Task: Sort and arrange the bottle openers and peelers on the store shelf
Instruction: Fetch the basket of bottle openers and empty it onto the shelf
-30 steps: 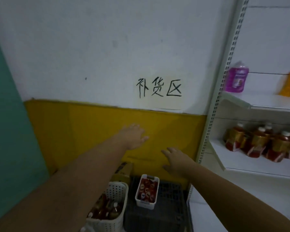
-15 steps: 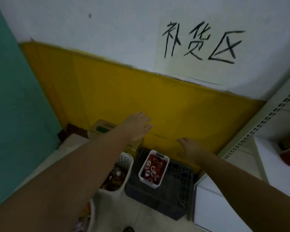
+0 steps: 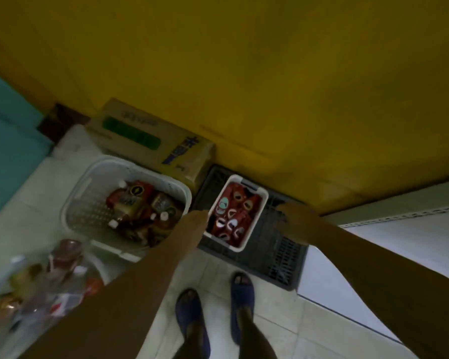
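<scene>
Flanking white bin [image 3: 256, 222] of red-carded utensils [image 3: 231, 216]: right hand [image 3: 296, 224] grip relaxed open; left hand [image 3: 196, 220] grip unclear.

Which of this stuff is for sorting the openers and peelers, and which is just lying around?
For the job: small white bin, red carded packs in it, left hand and right hand either side of it.
Lying about: large white basket, its sauce bottles, cardboard box, dark crate beneath the bin.

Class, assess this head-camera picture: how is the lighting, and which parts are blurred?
Head view: dim light with a yellow cast, no glare; motion blur softens the left hand and right hand; bottles at lower left are smeared most; packets in the small white bin are unreadable.
</scene>
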